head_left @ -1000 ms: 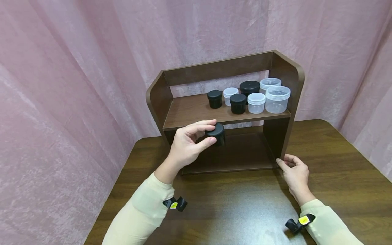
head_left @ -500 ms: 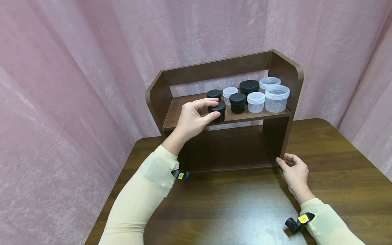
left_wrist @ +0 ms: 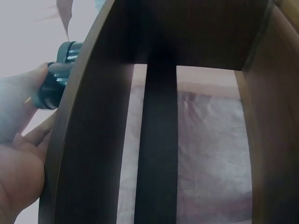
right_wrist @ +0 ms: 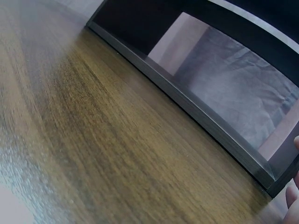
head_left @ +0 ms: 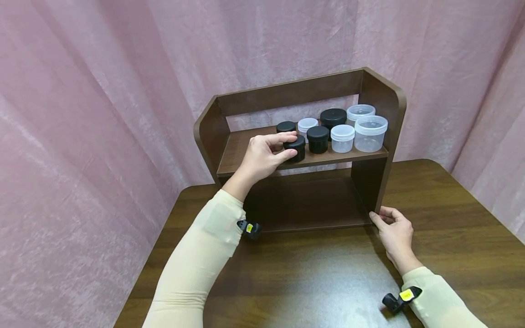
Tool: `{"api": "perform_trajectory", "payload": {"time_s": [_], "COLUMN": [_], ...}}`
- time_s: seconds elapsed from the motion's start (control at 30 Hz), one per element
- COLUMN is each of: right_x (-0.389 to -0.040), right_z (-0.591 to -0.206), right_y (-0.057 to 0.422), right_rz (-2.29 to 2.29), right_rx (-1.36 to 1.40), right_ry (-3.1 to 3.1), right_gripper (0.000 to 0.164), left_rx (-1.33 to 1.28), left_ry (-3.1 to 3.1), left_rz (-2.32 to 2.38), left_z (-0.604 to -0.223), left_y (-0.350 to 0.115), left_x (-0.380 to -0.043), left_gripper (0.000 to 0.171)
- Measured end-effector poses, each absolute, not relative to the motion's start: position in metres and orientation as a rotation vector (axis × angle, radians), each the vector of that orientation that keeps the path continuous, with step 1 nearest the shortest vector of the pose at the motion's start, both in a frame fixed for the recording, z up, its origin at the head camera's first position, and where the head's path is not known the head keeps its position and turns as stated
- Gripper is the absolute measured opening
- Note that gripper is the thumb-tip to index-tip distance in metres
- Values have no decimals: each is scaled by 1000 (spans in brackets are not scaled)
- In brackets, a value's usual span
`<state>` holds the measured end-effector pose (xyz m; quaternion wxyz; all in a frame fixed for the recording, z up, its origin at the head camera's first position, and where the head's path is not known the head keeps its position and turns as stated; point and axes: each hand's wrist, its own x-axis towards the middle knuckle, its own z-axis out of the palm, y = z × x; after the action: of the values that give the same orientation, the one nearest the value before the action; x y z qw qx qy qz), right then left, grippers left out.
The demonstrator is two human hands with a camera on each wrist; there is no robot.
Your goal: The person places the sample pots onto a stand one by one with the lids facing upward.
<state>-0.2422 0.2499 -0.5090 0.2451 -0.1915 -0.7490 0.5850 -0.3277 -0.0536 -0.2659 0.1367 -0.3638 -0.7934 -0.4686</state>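
Observation:
My left hand (head_left: 264, 155) pinches a small black lidded jar (head_left: 298, 148) between thumb and fingers, at the front of the upper shelf (head_left: 246, 155). In the left wrist view the same jar (left_wrist: 52, 86) shows past the shelf edge; whether its base touches the board I cannot tell. Right beside it stands another small black jar (head_left: 317, 140), and behind it a third black jar (head_left: 285, 127), partly hidden. Down at the unit's lower right front corner, my right hand (head_left: 395, 234) grips the side panel (head_left: 379, 182) with its thumb on the front edge.
More jars share the upper shelf: a large black one (head_left: 333, 117), two small clear ones, including the front clear jar (head_left: 342, 138), and two large clear ones, including the front large jar (head_left: 371, 134). The wooden unit stands on a brown table (head_left: 307, 273) before a pink curtain (head_left: 123, 91).
My left hand has lifted the black jar from before the lower compartment up to the upper shelf, then shifted it slightly right. The right hand has stayed at the corner.

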Motion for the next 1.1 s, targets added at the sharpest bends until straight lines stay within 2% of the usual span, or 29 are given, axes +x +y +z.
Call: {"api": "perform_trajectory", "payload": {"time_s": [0.37, 0.63, 0.87, 1.1], "right_x": [-242, -245, -243, -243], "right_z": [-512, -509, -507, -508], "right_y": [247, 246, 247, 247], "right_rz": [1597, 1625, 1602, 1601], "right_rx": [-523, -498, -510, -517], "right_ry": [-2034, -2017, -2037, -2035], "right_gripper": [30, 27, 28, 28], "left_rx": [-1065, -1047, -1053, -1068], "left_ry": [-2351, -2313, -2282, -2276], "left_rz": [-1434, -1470, -1462, -1447], "left_z": [-265, -250, -267, -271], "left_y": [-53, -52, -51, -51], "left_x": [-338, -316, -339, -344], "left_gripper": [32, 31, 32, 31]}}
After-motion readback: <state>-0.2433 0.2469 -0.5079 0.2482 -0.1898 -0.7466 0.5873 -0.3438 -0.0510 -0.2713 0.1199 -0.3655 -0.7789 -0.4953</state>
